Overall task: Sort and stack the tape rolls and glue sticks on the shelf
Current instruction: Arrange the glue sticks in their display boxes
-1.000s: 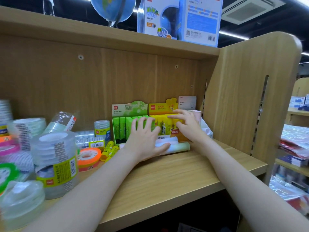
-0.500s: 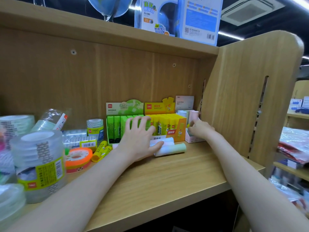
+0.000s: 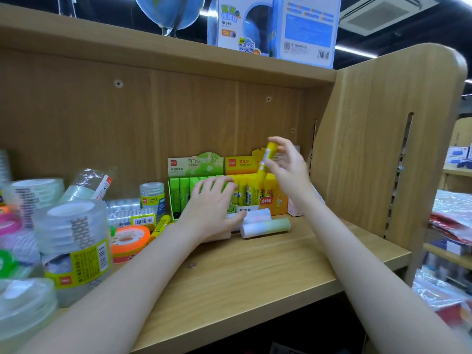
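- Yellow glue stick [image 3: 265,159]: pinched near its upper half by the fingers and thumb of the right hand [image 3: 288,169], tilted with its cap uppermost, raised above the yellow display box [image 3: 255,192].
- Yellow display box: stands on the shelf [image 3: 242,274] against the back panel, filled with upright yellow glue sticks; the landmark for the items below.
- Green display box [image 3: 184,190]: touching the left side of the yellow display box, holding upright green glue sticks.
- Left hand [image 3: 212,210]: fingers spread and relaxed, palm down, in front of the seam between the two boxes, resting over pale items on the shelf; it grips nothing that can be seen.
- Pale rolls [image 3: 265,224]: two, lying on their sides just in front of the yellow display box.
- Loose yellow glue sticks [image 3: 161,226]: lying on the shelf left of the green display box.
- Orange tape roll [image 3: 130,238]: flat, further left and forward of the boxes.
- Clear tape stacks [image 3: 74,246]: wrapped columns well to the left of the yellow display box, near the shelf's front edge.
- Globe box [image 3: 275,24]: on the upper board, above the yellow display box.
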The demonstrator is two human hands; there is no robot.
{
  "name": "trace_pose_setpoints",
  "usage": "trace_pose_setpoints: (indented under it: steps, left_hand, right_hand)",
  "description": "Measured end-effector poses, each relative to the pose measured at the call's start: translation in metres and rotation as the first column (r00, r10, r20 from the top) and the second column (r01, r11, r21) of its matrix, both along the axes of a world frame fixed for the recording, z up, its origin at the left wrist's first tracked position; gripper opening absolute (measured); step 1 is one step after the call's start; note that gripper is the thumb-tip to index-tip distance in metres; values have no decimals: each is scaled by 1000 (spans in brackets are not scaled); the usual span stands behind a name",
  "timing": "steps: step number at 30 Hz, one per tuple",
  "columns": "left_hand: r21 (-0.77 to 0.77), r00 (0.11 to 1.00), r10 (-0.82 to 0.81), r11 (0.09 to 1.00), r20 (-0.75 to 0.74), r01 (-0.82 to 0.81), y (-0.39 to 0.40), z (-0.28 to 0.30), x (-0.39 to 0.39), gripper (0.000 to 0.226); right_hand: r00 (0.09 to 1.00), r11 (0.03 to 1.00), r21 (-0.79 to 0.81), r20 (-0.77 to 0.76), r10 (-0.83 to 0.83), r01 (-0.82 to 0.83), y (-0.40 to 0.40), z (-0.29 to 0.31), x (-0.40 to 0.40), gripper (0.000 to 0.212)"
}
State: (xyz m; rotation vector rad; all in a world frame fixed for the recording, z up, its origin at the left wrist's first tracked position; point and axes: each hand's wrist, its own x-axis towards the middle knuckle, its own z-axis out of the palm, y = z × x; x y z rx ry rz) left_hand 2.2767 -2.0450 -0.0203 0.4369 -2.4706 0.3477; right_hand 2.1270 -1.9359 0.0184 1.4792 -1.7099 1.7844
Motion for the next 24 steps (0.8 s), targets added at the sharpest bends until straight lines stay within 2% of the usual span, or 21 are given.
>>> trace_pose_setpoints:
  steps: [3, 6, 8, 11, 15, 17, 21, 24]
  left_hand:
    - [-8, 1000, 27, 1000, 16, -27, -2, -2, 4, 91]
    - [49, 998, 51, 997, 26, -52, -6, -1, 6, 93]
    - [86, 998, 33, 996, 45, -37, -7, 0, 7, 88]
    - [99, 998, 23, 995, 56, -28, -5, 0, 8, 77]
    - [83, 998, 24, 996, 54, -29, -4, 2, 7, 67]
    - [88, 998, 25, 996, 51, -29, -4, 2, 7, 67]
    - [96, 999, 18, 995, 35, -21, -3, 2, 6, 67]
    - [104, 999, 10, 994, 31, -13, -3, 1, 8, 67]
  right_hand:
    - [977, 991, 80, -191, -94, 111, -14, -4, 8, 35]
    - [925, 962, 167, -352, -146, 215, -17, -11, 4, 21]
    - [892, 920, 261, -420, -165, 293, -18, -17, -1, 21]
    - [898, 928, 245, -409, -164, 281, -21, -20, -1, 33]
    - [977, 995, -17, -186, -104, 103, -20, -13, 7, 26]
    - [972, 990, -73, -191, -134, 122, -20, -13, 12, 25]
    - [895, 955, 85, -380, -233, 284, -23, -22, 17, 43]
    - [883, 922, 156, -378, -277, 356, -22, -24, 9, 31]
